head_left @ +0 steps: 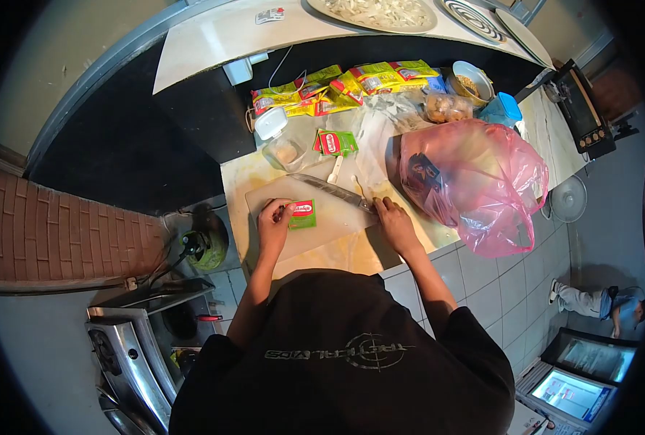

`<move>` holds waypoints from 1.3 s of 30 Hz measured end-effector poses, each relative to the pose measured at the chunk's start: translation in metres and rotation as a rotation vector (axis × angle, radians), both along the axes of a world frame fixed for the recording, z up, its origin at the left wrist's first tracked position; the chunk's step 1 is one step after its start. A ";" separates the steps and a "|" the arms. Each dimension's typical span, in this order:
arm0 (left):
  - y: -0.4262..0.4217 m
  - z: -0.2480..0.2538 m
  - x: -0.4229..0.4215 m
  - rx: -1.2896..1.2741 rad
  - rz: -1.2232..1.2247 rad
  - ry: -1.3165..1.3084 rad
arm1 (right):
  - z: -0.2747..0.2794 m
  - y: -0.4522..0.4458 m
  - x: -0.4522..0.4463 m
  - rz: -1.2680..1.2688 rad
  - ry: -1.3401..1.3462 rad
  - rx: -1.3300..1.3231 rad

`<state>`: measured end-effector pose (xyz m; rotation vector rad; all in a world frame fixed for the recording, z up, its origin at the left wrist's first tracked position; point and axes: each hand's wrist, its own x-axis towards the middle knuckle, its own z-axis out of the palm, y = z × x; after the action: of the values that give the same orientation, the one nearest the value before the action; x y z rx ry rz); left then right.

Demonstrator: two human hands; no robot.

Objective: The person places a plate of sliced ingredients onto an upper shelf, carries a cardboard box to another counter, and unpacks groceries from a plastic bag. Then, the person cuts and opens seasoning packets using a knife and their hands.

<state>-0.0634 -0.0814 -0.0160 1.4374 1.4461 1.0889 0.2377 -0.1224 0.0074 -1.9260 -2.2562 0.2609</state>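
On the pale cutting board [333, 235] lies a green and red packet [303, 214], its left edge at the fingers of my left hand [273, 215], which are curled closed. My right hand [395, 221] is closed on the handle of a knife [333, 191], whose blade points left across the board's upper part. Beyond the blade are a small white spoon [335, 170] and more green and red packets [336, 143]. An open clear container [284, 151] with something pale inside stands at the board's far left.
A pink plastic bag [475, 174] bulges to the right of my right hand. Yellow packets [337, 88] line the back, with a bowl [472, 81] and a blue-lidded container [501, 109]. A stove [130, 355] stands lower left; another person [601, 303] is far right.
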 end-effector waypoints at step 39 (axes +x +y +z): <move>-0.001 -0.001 0.045 0.215 -0.137 0.342 | 0.105 -0.111 -0.032 -0.211 0.244 -0.309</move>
<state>-0.0182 -0.0828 -0.0165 1.9212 1.4672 0.9675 0.2053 -0.2336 0.1124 -2.1209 -1.9296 0.8080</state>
